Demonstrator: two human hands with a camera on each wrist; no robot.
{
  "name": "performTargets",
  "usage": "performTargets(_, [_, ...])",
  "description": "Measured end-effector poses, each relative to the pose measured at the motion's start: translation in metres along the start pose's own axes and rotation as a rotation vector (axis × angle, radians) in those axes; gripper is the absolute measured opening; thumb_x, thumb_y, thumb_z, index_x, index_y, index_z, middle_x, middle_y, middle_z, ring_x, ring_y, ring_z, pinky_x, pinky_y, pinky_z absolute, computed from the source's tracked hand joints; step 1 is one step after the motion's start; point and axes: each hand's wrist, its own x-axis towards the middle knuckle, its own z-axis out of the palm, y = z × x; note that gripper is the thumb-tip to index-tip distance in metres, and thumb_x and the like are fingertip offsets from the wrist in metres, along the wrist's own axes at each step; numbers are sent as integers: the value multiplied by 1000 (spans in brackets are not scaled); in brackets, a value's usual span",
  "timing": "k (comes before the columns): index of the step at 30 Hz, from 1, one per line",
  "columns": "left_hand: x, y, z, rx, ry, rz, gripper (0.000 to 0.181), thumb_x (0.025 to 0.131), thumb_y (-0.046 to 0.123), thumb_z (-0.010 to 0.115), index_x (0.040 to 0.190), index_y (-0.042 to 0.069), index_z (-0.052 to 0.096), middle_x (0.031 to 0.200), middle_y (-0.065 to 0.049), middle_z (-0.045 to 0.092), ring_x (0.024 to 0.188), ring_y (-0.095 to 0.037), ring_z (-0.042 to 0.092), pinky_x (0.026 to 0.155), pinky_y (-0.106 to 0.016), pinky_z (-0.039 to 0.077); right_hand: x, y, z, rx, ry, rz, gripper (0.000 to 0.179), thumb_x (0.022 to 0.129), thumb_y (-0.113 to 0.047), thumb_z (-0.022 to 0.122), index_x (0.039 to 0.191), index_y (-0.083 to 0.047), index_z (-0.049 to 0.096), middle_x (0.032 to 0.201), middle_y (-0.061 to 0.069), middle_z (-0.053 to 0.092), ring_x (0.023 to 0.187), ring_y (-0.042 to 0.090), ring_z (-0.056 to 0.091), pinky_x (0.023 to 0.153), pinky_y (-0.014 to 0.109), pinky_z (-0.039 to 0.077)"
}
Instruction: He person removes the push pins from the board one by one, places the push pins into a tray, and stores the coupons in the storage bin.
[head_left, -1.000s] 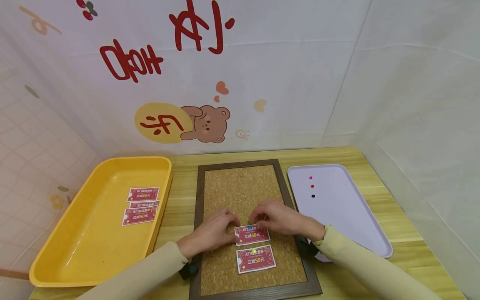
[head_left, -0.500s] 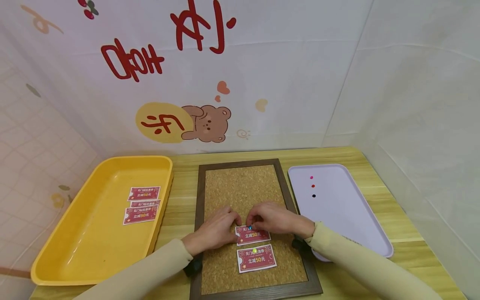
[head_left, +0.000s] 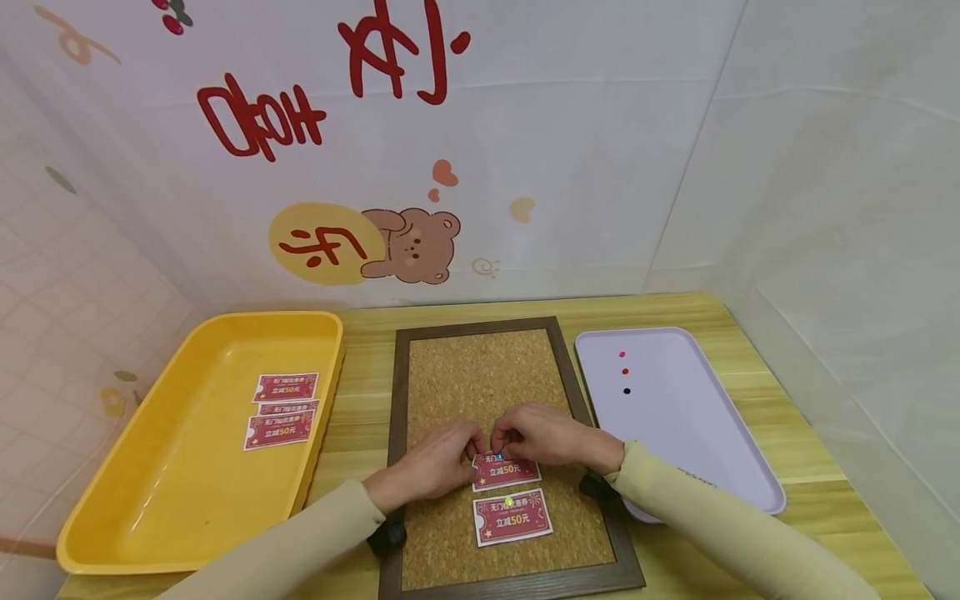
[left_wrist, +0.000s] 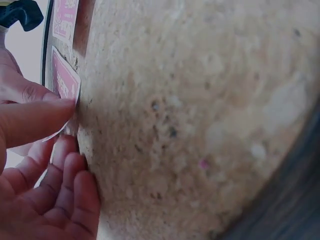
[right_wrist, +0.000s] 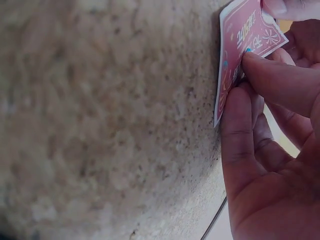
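A red-and-white paper coupon (head_left: pixel 507 473) lies on the framed cork board (head_left: pixel 480 375). At its left edge my left hand (head_left: pixel 441 460) grips the paper; in the left wrist view the thumb (left_wrist: pixel 45 117) lies over the coupon (left_wrist: pixel 65 80). My right hand (head_left: pixel 546 435) pinches a small blue pushpin (head_left: pixel 500 456) at the coupon's upper edge. A bit of its blue head shows beside the right thumb in the right wrist view, where the coupon (right_wrist: pixel 245 32) bends up off the cork. Just below, a second coupon (head_left: pixel 513 525) carries a yellow-green pushpin (head_left: pixel 509 502).
To the left stands a yellow tray (head_left: pixel 180 467) holding 3 overlapping coupons (head_left: pixel 279 429). A pale purple tray (head_left: pixel 697 408) on the right holds a pink, a red and a black pushpin (head_left: pixel 627 391). A printed curtain (head_left: pixel 585 167) hangs behind the wooden table (head_left: pixel 367 367).
My right hand has shifted slightly left and closed in on the blue pushpin. My left hand has edged a little right along the coupon. Both coupons on the board stay in place.
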Motion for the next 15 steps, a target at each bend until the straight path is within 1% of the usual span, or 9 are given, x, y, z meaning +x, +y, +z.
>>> performTargets(4, [0, -3, 0, -78, 12, 14, 20, 88, -4, 74, 98, 10, 64, 81, 5, 59, 72, -7, 52, 64, -26, 44, 1, 0, 0, 11, -4, -3, 12, 91, -5, 73, 92, -17, 73, 85, -13, 63, 73, -2, 54, 70, 23, 46])
performTargets(8, [-2, -4, -1, -90, 32, 37, 15, 91, -2, 72, 95, 11, 67, 81, 7, 61, 72, -4, 54, 64, -26, 46, 0, 2, 0, 21, -4, -15, 12, 91, -4, 73, 92, -16, 73, 85, -12, 64, 74, -2, 54, 70, 23, 46])
performTargets(12, [-3, -5, -2, -87, 37, 12, 13, 92, 0, 72, 92, 13, 72, 84, 7, 65, 73, -3, 56, 65, -26, 48, 0, 2, 0, 28, -8, -12, 12, 91, -4, 73, 92, -16, 73, 85, -13, 63, 74, -2, 55, 70, 24, 47])
performTargets(15, [-3, -6, -2, -104, 41, -10, 13, 92, -1, 71, 90, 12, 74, 85, 7, 67, 74, -4, 59, 66, -26, 49, 0, 2, 0, 34, -13, -6, 12, 92, -5, 73, 93, -16, 73, 85, -13, 63, 74, -2, 55, 70, 24, 47])
